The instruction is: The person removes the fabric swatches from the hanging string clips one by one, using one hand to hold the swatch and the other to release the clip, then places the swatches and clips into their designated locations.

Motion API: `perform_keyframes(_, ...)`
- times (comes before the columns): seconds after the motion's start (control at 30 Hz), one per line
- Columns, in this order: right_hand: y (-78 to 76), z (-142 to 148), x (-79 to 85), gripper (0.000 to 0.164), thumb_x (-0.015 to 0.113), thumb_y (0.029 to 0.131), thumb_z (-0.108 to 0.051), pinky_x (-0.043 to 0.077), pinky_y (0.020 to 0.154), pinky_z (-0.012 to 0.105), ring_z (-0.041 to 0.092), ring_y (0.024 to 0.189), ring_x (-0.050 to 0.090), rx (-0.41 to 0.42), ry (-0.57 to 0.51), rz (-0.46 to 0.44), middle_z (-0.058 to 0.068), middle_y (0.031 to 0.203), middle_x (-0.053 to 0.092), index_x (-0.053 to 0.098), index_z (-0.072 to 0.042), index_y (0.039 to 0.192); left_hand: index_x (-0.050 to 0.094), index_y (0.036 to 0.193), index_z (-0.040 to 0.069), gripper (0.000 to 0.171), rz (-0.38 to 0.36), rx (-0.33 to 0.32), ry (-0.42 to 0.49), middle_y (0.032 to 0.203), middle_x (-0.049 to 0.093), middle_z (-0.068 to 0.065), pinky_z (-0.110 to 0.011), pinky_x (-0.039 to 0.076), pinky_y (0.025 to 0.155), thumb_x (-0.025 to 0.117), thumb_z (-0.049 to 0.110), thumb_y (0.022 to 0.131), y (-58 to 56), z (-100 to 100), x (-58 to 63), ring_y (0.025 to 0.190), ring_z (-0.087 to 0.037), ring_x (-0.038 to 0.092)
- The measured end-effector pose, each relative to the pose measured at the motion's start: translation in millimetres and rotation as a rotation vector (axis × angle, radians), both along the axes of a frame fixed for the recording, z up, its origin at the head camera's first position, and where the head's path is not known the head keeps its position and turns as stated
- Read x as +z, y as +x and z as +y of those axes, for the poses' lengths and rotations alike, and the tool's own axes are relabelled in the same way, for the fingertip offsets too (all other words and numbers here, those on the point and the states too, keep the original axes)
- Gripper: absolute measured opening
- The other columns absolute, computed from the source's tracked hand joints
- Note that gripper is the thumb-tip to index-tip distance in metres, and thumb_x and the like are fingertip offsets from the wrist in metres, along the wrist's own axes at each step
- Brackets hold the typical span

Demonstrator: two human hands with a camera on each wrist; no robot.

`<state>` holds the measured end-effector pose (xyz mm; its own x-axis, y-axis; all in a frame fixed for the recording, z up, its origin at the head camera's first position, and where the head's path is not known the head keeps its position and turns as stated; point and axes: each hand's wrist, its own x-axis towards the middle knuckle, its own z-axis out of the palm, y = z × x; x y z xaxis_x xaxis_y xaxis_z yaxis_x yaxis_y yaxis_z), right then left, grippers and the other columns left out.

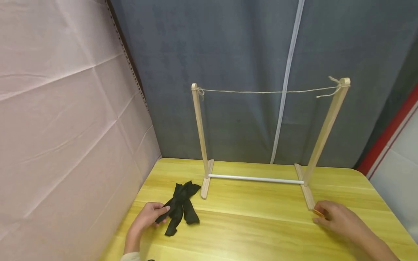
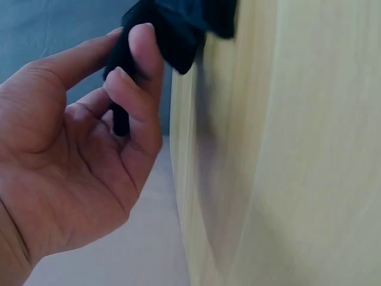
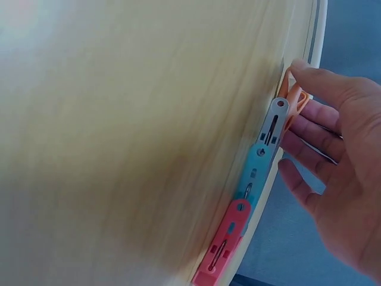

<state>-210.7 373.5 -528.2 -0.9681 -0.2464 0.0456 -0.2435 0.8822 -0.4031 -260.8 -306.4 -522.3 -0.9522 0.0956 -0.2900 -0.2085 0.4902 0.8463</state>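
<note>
My left hand (image 1: 148, 217) pinches one end of a limp black cloth (image 1: 179, 199), whose other flaps spread over the tabletop left of a wooden rack. In the left wrist view, the thumb and curled fingers of that hand (image 2: 89, 149) grip the dark fabric (image 2: 172, 24). At the right, my right hand (image 1: 343, 219) holds an orange clothespin (image 1: 318, 213) by the rack's right foot. In the right wrist view the thumb and fingertips of this hand (image 3: 339, 137) pinch the orange clothespin (image 3: 293, 101). Below it, grey (image 3: 274, 122), turquoise (image 3: 253, 173) and red clothespins (image 3: 223, 244) lie in a row.
The rack has two wooden posts (image 1: 200, 130), a white lower bar (image 1: 256, 178) and a string (image 1: 261, 92) tied across the top. It stands on the yellow wood-grain table (image 1: 254, 224). A grey curtain (image 1: 222, 54) hangs behind, and a pale fabric wall (image 1: 65, 127) borders the left.
</note>
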Motion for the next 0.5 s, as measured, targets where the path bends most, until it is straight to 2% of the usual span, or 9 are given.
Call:
perform_keyframes(0.13,2.9,1,-3.3,0.024,0.087,0.086,-0.038,0.046,0.063,0.023,-0.007,0.073,0.049,-0.034,0.023,-0.021,-0.015,0.084,0.063,0.07,-0.025,0.096,0.069,0.091,0.001,0.036,-0.006,-0.011,-0.027,0.073,0.073,-0.008,-0.03,0.055,0.055,0.068,0.034,0.104,4.4,-6,1.8,0.063,-0.015,0.062)
perform_keyframes(0.33,8.7,3,-5.6,0.024,0.088,0.084,-0.04,0.046,0.063,0.024,-0.008,0.073,0.048,-0.038,0.054,0.01,-0.013,0.085,0.06,0.07,-0.026,0.094,0.074,0.094,-0.002,0.038,0.006,-0.022,-0.07,0.076,0.075,-0.009,-0.031,0.056,0.058,0.069,0.035,0.103,9.5,-9,6.9,0.063,-0.014,0.062)
perform_keyframes(0.5,11.7,4,-4.6,0.026,0.087,0.084,-0.041,0.045,0.062,0.024,-0.006,0.073,0.047,-0.066,0.074,0.011,-0.012,0.084,0.059,0.071,-0.025,0.094,0.081,0.106,0.0,0.045,0.027,0.061,-0.214,0.1,0.08,-0.011,-0.033,0.056,0.067,0.072,0.044,0.099,13.0,-7,14.3,0.08,-0.017,0.066)
